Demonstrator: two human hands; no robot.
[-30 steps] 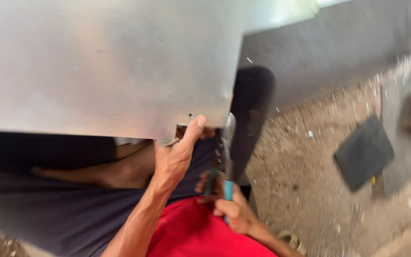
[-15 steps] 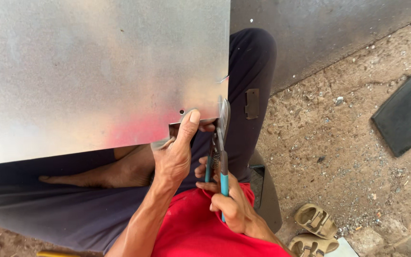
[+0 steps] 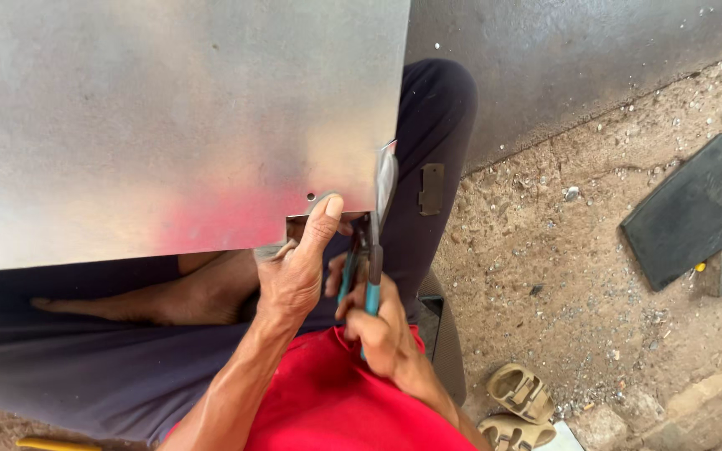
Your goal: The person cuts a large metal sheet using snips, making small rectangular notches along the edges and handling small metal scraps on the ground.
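A large grey metal sheet (image 3: 177, 117) lies across my lap, with a small notch cut into its near edge. My left hand (image 3: 294, 267) pinches the sheet's edge at that notch, thumb on top beside a small hole. My right hand (image 3: 378, 321) grips the blue handles of metal snips (image 3: 369, 259). Their blades bite into the sheet's near right corner, where a narrow strip of metal (image 3: 386, 179) bends upward.
My bare foot (image 3: 160, 296) and dark trousers show under the sheet. On the gravel ground at right lie a dark flat slab (image 3: 687, 209) and a pair of tan sandals (image 3: 524, 401). A small dark metal piece (image 3: 431, 188) rests on my knee.
The camera has swung right and steadied. The snips have moved up into the sheet's corner while my left hand keeps its hold at the notch.
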